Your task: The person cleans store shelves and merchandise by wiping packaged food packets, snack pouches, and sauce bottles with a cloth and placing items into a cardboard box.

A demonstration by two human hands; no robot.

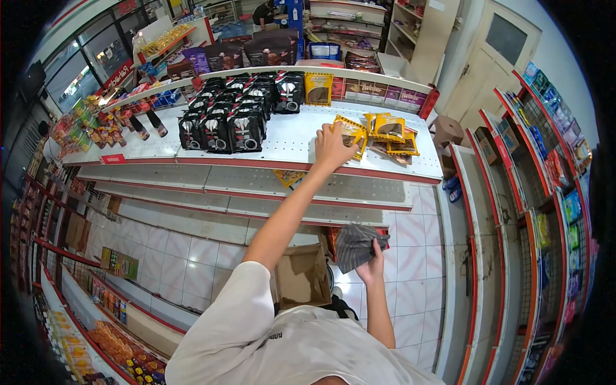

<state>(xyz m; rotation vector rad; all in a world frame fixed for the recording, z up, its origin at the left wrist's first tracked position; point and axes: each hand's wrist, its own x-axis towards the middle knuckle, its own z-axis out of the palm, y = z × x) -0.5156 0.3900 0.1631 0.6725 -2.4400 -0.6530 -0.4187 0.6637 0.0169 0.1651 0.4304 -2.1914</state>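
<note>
My left hand (pixel 333 149) reaches over the top shelf (pixel 295 138), its fingers closed on a yellow packet (pixel 353 136) near the front edge. Just right of it lies a loose pile of yellow packets (pixel 389 128), some with brown parts showing. Lower down, in front of my body, my right hand (pixel 371 264) grips a dark grey striped cloth (pixel 357 247), which hangs folded from the fingers. Another yellow packet (pixel 318 88) stands upright at the back of the shelf, beside rows of black pouches (pixel 247 122).
Below me an open cardboard box (pixel 301 276) sits on the tiled floor (pixel 410 256). Lower shelf tiers (pixel 256 186) jut out under the top one. Dark bottles (pixel 156 123) stand to the left. Stocked racks (pixel 545 160) line the right side. A person (pixel 263 14) is far back.
</note>
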